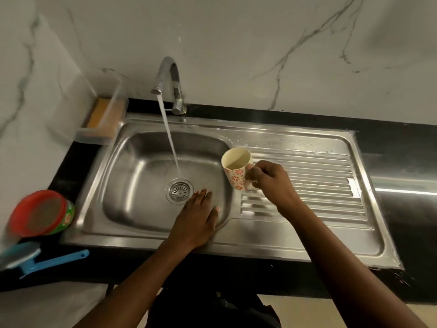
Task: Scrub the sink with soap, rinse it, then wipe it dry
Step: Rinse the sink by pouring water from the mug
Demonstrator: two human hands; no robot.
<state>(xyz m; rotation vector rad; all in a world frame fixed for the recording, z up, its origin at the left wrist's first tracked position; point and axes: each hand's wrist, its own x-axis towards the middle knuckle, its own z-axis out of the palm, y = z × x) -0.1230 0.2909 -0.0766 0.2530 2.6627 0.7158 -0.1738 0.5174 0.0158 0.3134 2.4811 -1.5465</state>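
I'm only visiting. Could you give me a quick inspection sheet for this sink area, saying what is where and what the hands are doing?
Surface: steel sink set in a black counter; droplets on the drainboard.
Job's things: tap running, stream landing by the drain; blue brush and red-lidded tub on the counter at left; sponge in a clear tray at the back left.
Clutter: nothing seen.
Hands: left hand flat in the basin near the drain; right hand holds a flowered mug by its handle at the basin's right edge.
Cables: nothing seen.
Surroundings: marble-patterned wall behind and at left.
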